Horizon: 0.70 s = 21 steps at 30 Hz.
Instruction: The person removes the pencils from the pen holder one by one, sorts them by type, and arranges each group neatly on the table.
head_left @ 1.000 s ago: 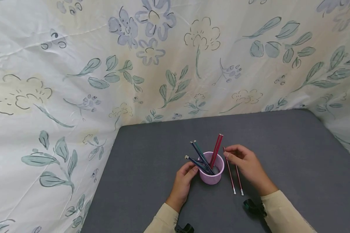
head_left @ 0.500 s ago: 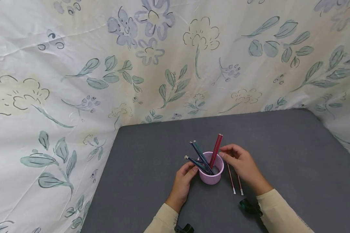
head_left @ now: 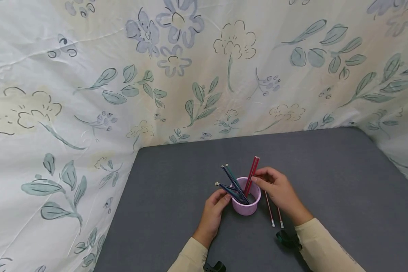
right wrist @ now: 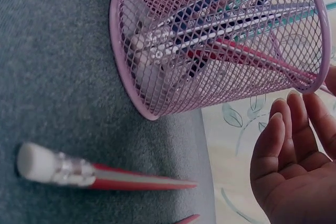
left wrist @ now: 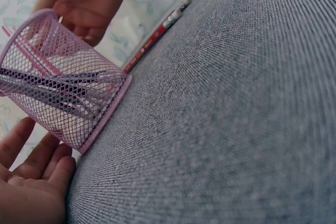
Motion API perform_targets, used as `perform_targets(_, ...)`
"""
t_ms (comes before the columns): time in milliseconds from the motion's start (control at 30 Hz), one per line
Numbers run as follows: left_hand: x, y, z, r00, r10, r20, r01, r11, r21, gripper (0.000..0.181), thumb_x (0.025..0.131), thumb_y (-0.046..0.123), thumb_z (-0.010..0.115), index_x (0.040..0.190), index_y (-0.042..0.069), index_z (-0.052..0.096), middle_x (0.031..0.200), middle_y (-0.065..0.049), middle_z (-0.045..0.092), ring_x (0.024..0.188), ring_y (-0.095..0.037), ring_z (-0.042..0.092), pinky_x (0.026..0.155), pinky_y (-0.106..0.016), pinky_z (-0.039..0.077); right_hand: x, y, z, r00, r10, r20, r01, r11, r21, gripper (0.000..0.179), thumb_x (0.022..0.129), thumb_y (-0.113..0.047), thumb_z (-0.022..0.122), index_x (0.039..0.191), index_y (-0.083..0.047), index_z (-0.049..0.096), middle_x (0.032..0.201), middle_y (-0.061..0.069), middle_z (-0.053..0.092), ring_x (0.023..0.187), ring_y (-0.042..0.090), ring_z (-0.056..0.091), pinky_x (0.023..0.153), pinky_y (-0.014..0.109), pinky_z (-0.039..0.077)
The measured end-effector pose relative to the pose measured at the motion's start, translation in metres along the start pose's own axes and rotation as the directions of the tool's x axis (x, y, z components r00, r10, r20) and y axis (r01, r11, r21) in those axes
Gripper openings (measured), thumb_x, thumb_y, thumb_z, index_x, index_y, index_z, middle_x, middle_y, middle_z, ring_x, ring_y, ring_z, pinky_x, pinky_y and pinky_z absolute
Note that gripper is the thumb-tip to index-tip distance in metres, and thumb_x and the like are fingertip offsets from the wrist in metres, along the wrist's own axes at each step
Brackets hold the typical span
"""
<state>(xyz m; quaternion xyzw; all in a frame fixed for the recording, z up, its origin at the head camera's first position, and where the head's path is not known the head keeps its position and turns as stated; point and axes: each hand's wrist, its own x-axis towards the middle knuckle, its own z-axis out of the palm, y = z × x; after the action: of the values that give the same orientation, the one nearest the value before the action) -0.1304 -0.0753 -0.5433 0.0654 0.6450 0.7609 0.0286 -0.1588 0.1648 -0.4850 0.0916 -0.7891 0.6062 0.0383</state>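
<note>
A pink mesh pencil cup stands upright on the table, with several dark blue, teal and red pencils leaning in it. My left hand rests at its left side; in the left wrist view the fingers are loosely extended beside the mesh. From the right, my right hand reaches the rim, thumb and forefinger pinching at the red pencils that stick up there. Under that hand lie two red pencils on the table, their upper parts hidden; one white eraser shows large in the right wrist view.
A dark grey cloth covers the table. Floral fabric hangs behind it and along both sides. Dark wrist devices sit by both cream sleeves.
My right hand has moved left, from the upper end of a red pencil lying on the table to the red pencils at the cup's rim. The left hand and cup have stayed put.
</note>
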Motion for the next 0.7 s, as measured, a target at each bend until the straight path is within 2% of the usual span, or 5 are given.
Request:
perform_targets(367,0.001,-0.0001,-0.0001,1.0,0.001,-0.003,-0.001,1.0,-0.005,0.031,0.109,0.014,0.063,0.129,-0.007,0.071,0.122,-0.012,0.075,0.121,-0.022,0.063,0.108,-0.03,0.045,0.0051,0.002,0.0055,1.0,-0.012,-0.008,0.012,1.0,-0.004,0.012,0.104,-0.013,0.077,0.111,-0.003,0.074,0.101,0.01,0.074,0.092,0.027,0.065,0.075,0.03,0.054)
perform_targets(600,0.0021,-0.0007,-0.0002,1.0,-0.004,0.0,0.004,1.0,0.0,0.03,0.109,0.014,0.064,0.129,-0.007,0.071,0.121,-0.012,0.074,0.12,-0.023,0.063,0.108,-0.031,0.045,0.0054,0.0009,0.0055,0.999,-0.044,-0.031,0.044,0.999,-0.012,0.011,0.104,-0.01,0.075,0.11,-0.001,0.073,0.101,0.01,0.074,0.09,0.024,0.065,0.073,0.028,0.053)
perform_targets(700,0.0018,0.0001,-0.0001,1.0,-0.008,0.002,0.008,1.0,-0.004,0.03,0.109,0.014,0.063,0.129,-0.007,0.071,0.122,-0.012,0.074,0.121,-0.023,0.063,0.109,-0.031,0.045,0.0049,-0.0032,0.004,0.999,-0.022,-0.049,0.022,1.0,-0.009,0.012,0.104,-0.012,0.076,0.11,-0.001,0.073,0.101,0.011,0.072,0.09,0.025,0.064,0.073,0.028,0.053)
